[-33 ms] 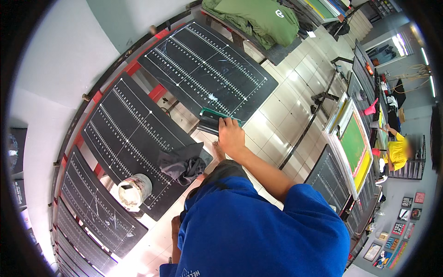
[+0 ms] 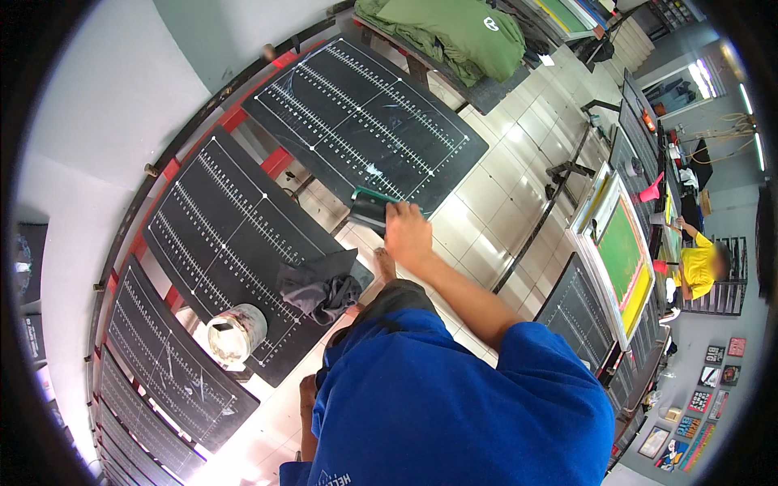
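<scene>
In my right hand (image 2: 408, 237) is a squeegee (image 2: 369, 209) with a dark body and a green edge. My fingers are closed around its right end, and it is at the near corner of a black printing board (image 2: 365, 113) marked with white ruled lines. Whether it touches the board I cannot tell. My left hand (image 2: 308, 390) hangs low beside my body, its fingers mostly hidden. Left of me, a crumpled dark grey cloth (image 2: 322, 287) lies on another ruled board (image 2: 219, 235). A smeared white tub (image 2: 236, 334) stands toward that board's near left end.
More ruled boards (image 2: 170, 356) line the lower left. A green shirt (image 2: 454, 32) lies on a board at the top. Across the tiled floor (image 2: 510, 170) stand framed screens (image 2: 620, 251) on a second row, with a person in a yellow shirt (image 2: 698, 267) beyond.
My right hand has shifted slightly to the right and up on the squeegee, which has turned a little. The cloth, tub and boards stay in place.
</scene>
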Demonstrator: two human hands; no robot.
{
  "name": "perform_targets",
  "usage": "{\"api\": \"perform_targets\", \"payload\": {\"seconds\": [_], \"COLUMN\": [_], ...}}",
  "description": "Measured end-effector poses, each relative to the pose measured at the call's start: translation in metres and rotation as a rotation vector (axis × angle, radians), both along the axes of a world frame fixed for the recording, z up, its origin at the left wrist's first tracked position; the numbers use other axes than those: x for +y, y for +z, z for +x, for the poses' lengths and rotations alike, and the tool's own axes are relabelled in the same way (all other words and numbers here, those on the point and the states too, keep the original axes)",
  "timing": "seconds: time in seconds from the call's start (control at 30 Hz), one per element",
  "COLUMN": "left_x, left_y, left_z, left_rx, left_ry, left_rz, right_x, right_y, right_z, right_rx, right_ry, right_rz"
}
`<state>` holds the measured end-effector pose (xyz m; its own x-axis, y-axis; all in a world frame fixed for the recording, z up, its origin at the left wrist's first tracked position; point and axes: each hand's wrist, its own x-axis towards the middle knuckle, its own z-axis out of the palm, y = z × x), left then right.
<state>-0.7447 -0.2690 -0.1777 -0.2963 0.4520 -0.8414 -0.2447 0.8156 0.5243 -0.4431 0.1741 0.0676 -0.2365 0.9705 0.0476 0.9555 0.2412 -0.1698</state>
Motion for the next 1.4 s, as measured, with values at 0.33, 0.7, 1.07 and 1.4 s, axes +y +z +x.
{"api": "perform_targets", "payload": {"seconds": [0.33, 0.7, 1.07, 1.4], "left_x": [0.005, 0.014, 0.083, 0.121], "left_y": [-0.017, -0.023, -0.013, 0.023], "left_z": [-0.004, 0.069, 0.256, 0.379], "left_rx": [-0.192, -0.037, -0.062, 0.016], "left_ry": [0.264, 0.240, 0.623, 0.821], "left_rz": [0.023, 0.022, -0.160, -0.118], "right_x": [0.063, 0.139, 0.170, 0.148], "right_y": [-0.011, -0.007, 0.025, -0.007], "right_z": [0.080, 0.115, 0.215, 0.112], "right_rx": [-0.127, -0.035, -0.076, 0.138], "right_ry": [-0.130, 0.252, 1.154, 1.311], "right_rz": [0.059, 0.171, -0.097, -0.009]}}
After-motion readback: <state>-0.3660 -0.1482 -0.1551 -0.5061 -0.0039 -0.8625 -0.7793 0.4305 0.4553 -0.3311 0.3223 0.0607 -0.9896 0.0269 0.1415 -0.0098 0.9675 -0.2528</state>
